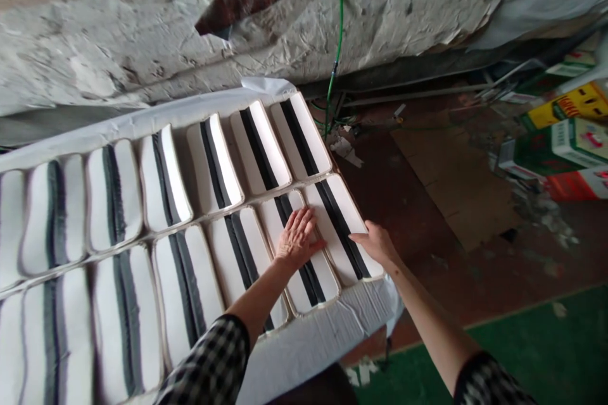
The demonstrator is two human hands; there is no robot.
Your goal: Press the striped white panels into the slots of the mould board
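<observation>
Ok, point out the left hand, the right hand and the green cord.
Left hand (294,242): head view, on the back of the hand.
Right hand (379,245): head view, on the back of the hand, behind the thumb.
Green cord (341,12): head view, on its upper stretch.

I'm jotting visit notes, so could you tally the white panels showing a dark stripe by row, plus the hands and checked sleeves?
Striped white panels, far row: 6
Striped white panels, near row: 6
Hands, left and right: 2
Checked sleeves: 2
Total: 16
Pieces cut off at the left edge, showing no stripe, are left out.
</observation>
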